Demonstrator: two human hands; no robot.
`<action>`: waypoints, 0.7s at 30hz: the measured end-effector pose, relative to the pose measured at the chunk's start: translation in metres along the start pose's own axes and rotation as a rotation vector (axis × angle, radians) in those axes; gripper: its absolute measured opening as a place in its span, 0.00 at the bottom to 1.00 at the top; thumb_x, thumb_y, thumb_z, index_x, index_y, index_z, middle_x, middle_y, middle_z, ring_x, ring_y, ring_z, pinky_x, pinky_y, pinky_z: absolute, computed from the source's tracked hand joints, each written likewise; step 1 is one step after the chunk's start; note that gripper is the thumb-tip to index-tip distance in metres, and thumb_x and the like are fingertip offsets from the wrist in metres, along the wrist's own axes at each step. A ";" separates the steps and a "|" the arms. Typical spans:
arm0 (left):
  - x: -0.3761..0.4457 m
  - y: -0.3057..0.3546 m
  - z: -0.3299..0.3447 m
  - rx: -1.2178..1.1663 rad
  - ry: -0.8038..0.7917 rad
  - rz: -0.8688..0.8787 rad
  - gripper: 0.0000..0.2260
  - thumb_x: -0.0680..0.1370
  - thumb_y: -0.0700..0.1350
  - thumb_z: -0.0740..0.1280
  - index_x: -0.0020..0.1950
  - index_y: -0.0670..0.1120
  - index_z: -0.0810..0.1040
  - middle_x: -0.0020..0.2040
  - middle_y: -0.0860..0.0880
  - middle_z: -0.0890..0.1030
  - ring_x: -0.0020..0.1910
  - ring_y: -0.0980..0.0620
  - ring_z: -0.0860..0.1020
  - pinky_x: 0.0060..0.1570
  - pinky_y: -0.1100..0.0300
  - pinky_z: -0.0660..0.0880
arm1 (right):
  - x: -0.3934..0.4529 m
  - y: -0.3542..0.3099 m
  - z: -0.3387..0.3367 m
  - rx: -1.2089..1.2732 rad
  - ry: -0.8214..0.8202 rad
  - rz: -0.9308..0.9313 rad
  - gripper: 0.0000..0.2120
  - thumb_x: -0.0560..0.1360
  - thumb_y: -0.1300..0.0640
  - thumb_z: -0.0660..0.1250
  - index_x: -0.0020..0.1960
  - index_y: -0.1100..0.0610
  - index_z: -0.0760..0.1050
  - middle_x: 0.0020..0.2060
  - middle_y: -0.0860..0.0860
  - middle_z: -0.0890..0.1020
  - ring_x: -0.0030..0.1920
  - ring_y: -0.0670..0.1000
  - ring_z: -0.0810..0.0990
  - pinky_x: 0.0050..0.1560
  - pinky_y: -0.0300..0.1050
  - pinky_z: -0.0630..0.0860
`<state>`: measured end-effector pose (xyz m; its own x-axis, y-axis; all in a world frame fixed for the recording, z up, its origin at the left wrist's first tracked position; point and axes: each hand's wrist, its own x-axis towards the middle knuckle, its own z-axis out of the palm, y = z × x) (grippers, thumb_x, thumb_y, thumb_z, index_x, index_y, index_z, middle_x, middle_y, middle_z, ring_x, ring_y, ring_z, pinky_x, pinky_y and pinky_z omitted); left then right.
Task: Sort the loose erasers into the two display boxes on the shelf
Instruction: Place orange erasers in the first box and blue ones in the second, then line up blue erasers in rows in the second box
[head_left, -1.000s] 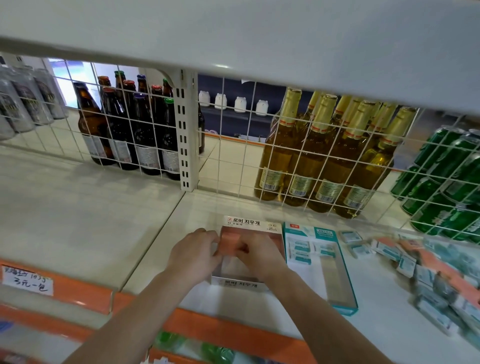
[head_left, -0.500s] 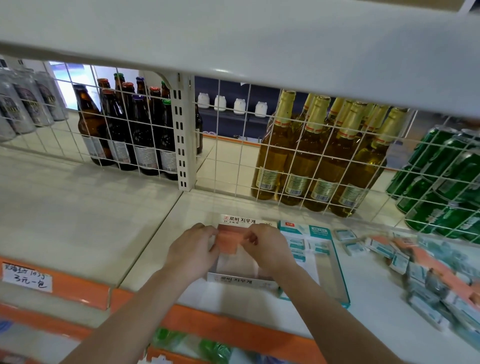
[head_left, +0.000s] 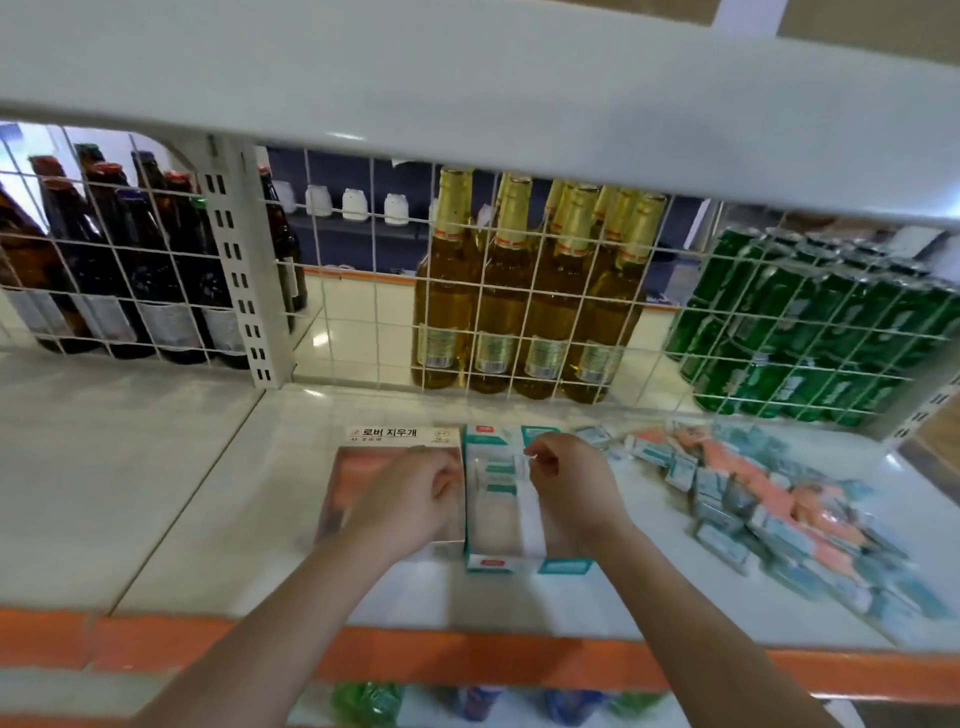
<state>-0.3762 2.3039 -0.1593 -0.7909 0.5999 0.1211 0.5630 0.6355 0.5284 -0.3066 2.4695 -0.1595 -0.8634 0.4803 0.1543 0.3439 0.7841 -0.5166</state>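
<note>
Erasers (head_left: 769, 499) wait heaped right of both boxes; my left hand (head_left: 415, 499) and right hand (head_left: 563, 480), fingers curled, seemingly empty, hover over the pink box (head_left: 384, 441) and teal box (head_left: 493, 564), so next I reach for the pile.

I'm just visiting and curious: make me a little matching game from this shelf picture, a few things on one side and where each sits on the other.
Things:
1. pink box
2. teal box
3. loose erasers
4. green cans

Places:
A. behind the wire grid, far right
B. heaped on the shelf, right of both boxes
C. under the left hand
D. under the right hand

Pairs: 1-C, 2-D, 3-B, 4-A
</note>
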 end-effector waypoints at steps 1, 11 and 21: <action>0.002 0.007 0.004 -0.031 -0.015 0.015 0.10 0.78 0.47 0.62 0.58 0.51 0.77 0.57 0.55 0.78 0.51 0.58 0.76 0.42 0.68 0.68 | -0.002 0.007 -0.004 -0.016 0.008 0.016 0.12 0.77 0.60 0.59 0.57 0.55 0.76 0.54 0.51 0.80 0.51 0.49 0.76 0.44 0.36 0.67; 0.017 0.071 0.051 -0.052 -0.189 0.224 0.12 0.78 0.45 0.62 0.61 0.49 0.76 0.58 0.52 0.75 0.55 0.54 0.74 0.56 0.57 0.72 | -0.031 0.083 -0.045 -0.070 0.030 0.200 0.12 0.76 0.61 0.60 0.58 0.56 0.76 0.54 0.53 0.79 0.53 0.52 0.77 0.45 0.39 0.68; 0.021 0.098 0.081 -0.049 -0.209 0.285 0.10 0.77 0.45 0.62 0.57 0.48 0.78 0.55 0.51 0.76 0.54 0.52 0.75 0.52 0.60 0.70 | -0.057 0.129 -0.064 -0.183 0.080 0.311 0.14 0.75 0.62 0.60 0.57 0.57 0.79 0.57 0.55 0.79 0.54 0.56 0.78 0.50 0.43 0.72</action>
<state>-0.3183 2.4181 -0.1734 -0.5349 0.8393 0.0976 0.7377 0.4076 0.5382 -0.1897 2.5688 -0.1809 -0.6779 0.7305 0.0825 0.6522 0.6495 -0.3910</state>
